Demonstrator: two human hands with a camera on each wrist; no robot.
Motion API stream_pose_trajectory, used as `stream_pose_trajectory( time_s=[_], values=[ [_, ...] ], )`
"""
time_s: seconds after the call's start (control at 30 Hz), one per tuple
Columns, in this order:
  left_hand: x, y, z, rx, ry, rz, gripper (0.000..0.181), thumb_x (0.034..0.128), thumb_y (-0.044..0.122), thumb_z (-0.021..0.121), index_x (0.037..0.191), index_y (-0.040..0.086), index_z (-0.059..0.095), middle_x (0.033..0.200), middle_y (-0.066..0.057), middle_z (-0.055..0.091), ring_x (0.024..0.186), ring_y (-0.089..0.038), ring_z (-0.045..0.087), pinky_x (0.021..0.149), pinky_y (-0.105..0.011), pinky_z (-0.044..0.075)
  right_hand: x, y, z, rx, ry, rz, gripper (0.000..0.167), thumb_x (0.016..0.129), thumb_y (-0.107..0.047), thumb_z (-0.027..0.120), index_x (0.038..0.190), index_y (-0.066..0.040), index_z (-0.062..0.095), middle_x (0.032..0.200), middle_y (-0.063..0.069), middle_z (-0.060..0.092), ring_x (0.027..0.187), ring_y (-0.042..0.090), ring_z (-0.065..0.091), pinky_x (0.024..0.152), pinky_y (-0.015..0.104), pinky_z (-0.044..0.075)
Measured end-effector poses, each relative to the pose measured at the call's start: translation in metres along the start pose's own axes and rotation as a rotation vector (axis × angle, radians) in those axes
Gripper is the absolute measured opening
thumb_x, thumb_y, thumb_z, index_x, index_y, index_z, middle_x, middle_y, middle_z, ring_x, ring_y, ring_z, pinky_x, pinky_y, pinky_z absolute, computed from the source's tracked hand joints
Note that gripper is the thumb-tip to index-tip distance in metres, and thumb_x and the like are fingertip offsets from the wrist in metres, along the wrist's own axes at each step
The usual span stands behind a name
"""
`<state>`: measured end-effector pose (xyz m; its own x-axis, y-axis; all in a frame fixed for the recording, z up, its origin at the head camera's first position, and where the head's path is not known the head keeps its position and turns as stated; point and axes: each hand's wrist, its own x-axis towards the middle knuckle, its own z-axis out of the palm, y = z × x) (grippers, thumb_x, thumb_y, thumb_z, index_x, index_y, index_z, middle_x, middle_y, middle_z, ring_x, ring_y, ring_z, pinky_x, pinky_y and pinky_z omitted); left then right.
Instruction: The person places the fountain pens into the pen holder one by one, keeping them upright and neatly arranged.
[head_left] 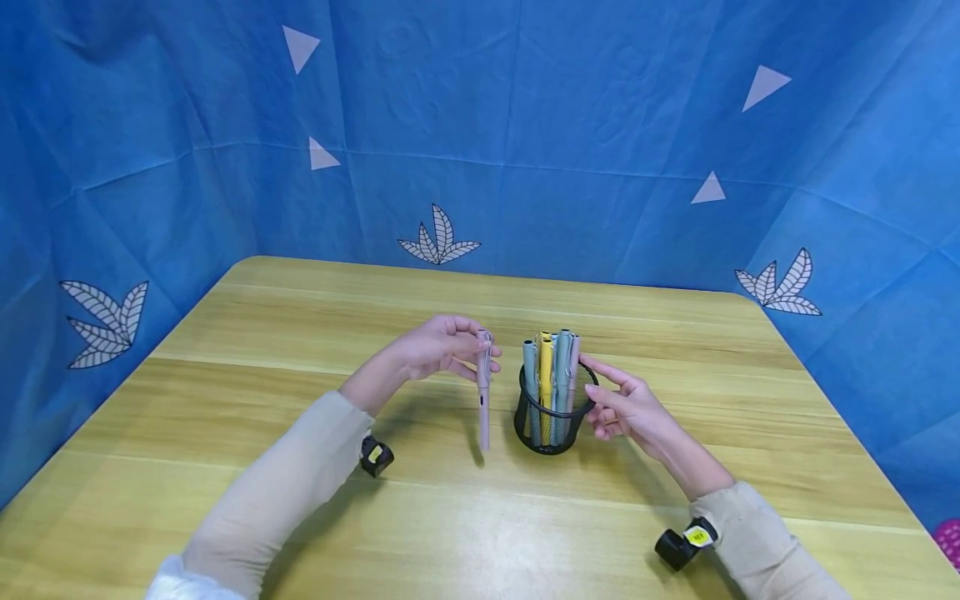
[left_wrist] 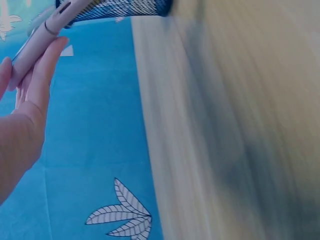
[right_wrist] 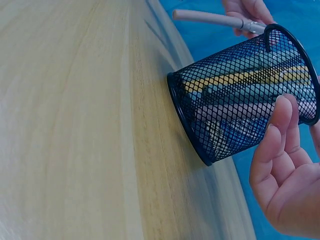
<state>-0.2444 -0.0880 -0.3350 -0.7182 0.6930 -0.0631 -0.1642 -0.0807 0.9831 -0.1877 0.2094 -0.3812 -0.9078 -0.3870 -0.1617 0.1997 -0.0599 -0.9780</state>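
My left hand (head_left: 438, 346) pinches a pale lilac pen (head_left: 483, 412) near its clipped upper end. The pen points downward just above the table, left of a black mesh pen holder (head_left: 547, 451) and apart from it. Upright in the holder stand several capped pens: a yellow pen (head_left: 546, 367), grey-blue pens (head_left: 530, 367) and a lilac pen (head_left: 573, 362). With thumb and fingers, my right hand (head_left: 630, 412) grips the holder's right side at the rim. In the right wrist view, fingertips (right_wrist: 283, 107) touch the mesh. The left wrist view cuts off most of the holder.
A wooden table (head_left: 412, 542) with rounded far corners carries the holder. Behind and beside it hangs a blue cloth (head_left: 480, 100) with white triangles and leaf prints. Black wrist cameras (head_left: 375, 456) sit on both sleeves. Something pink shows at the far right edge.
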Motion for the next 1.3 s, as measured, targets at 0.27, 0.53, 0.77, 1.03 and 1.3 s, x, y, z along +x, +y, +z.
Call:
stream_pose_trajectory(
  time_s=[0.27, 0.53, 0.77, 1.03, 1.3],
  values=[
    [0.000, 0.007, 0.007, 0.040, 0.058, 0.031, 0.035, 0.0907, -0.001, 0.046, 0.125, -0.005, 0.042, 0.096, -0.014, 0.062, 0.082, -0.027, 0.063, 0.075, -0.052, 0.046, -0.001, 0.001, 0.000, 0.008, -0.013, -0.012, 0.059, 0.090, -0.018, 0.054, 0.142, -0.014, 0.025, 0.062, 0.004, 0.062, 0.048, 0.013, 0.056, 0.048, 0.024, 0.048],
    [0.002, 0.012, 0.012, 0.090, 0.078, 0.112, 0.041, 0.0919, 0.001, 0.045, 0.133, 0.001, 0.039, 0.096, -0.016, 0.061, 0.078, -0.030, 0.064, 0.062, -0.044, 0.051, -0.001, 0.000, -0.001, 0.007, -0.018, -0.021, 0.058, 0.091, -0.017, 0.054, 0.141, -0.014, 0.026, 0.062, 0.005, 0.062, 0.048, 0.013, 0.056, 0.048, 0.024, 0.048],
    [0.005, 0.017, 0.016, 0.107, 0.131, 0.152, 0.038, 0.0904, -0.001, 0.048, 0.128, -0.003, 0.044, 0.094, -0.017, 0.063, 0.075, -0.030, 0.064, 0.059, -0.042, 0.052, -0.002, -0.001, 0.000, 0.015, -0.015, -0.012, 0.056, 0.091, -0.017, 0.054, 0.140, -0.017, 0.029, 0.062, 0.005, 0.061, 0.048, 0.013, 0.056, 0.048, 0.024, 0.047],
    [0.010, 0.027, 0.024, 0.151, 0.162, 0.165, 0.042, 0.0867, -0.005, 0.052, 0.128, 0.000, 0.045, 0.098, -0.020, 0.060, 0.079, -0.032, 0.064, 0.063, -0.044, 0.051, -0.002, -0.001, 0.000, 0.020, -0.011, -0.007, 0.055, 0.091, -0.017, 0.054, 0.140, -0.018, 0.030, 0.063, 0.005, 0.061, 0.048, 0.013, 0.056, 0.048, 0.024, 0.047],
    [0.015, 0.041, 0.030, 0.225, 0.167, 0.203, 0.049, 0.0832, -0.007, 0.057, 0.130, 0.004, 0.046, 0.104, -0.020, 0.059, 0.079, -0.030, 0.064, 0.065, -0.044, 0.052, -0.002, -0.001, 0.001, 0.018, -0.001, 0.001, 0.057, 0.090, -0.018, 0.054, 0.141, -0.016, 0.027, 0.062, 0.005, 0.061, 0.048, 0.013, 0.056, 0.047, 0.024, 0.047]
  ],
)
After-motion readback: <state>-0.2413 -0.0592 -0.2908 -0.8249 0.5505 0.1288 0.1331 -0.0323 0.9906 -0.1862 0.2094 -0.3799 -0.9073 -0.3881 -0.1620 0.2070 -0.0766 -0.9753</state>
